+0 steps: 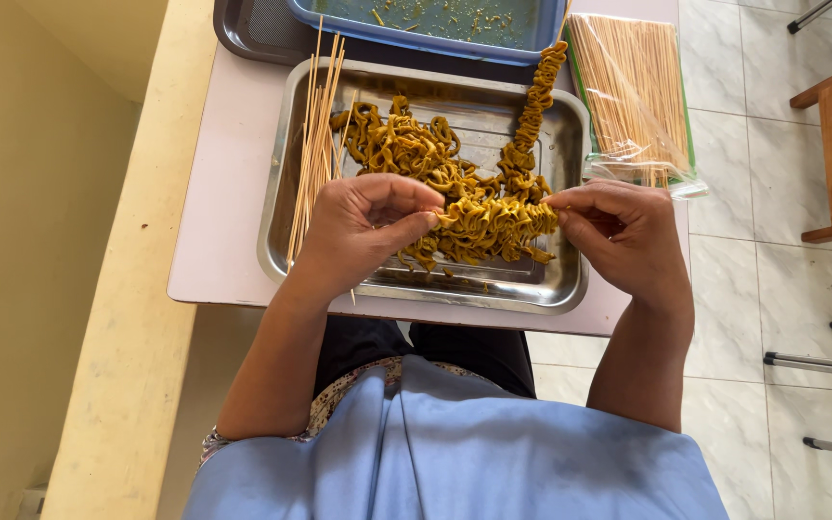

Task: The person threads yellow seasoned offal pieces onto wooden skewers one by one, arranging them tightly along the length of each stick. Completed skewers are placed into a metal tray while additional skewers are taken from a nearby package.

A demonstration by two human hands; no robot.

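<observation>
Threading is in hand: ruffled yellow strips (493, 220) are pinched by left hand (363, 231) and right hand (618, 231) over the tray (570, 279); next, bunching along the skewer needs steady fingers.

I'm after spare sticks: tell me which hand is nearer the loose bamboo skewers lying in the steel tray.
Left. The left hand sits right beside the loose skewers at the steel tray's left side; the right hand is across the tray, near its right edge.

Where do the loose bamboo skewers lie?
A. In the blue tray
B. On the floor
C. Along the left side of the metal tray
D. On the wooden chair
C: the loose bamboo skewers lean along the left side of the metal tray, beside the left hand.
</observation>
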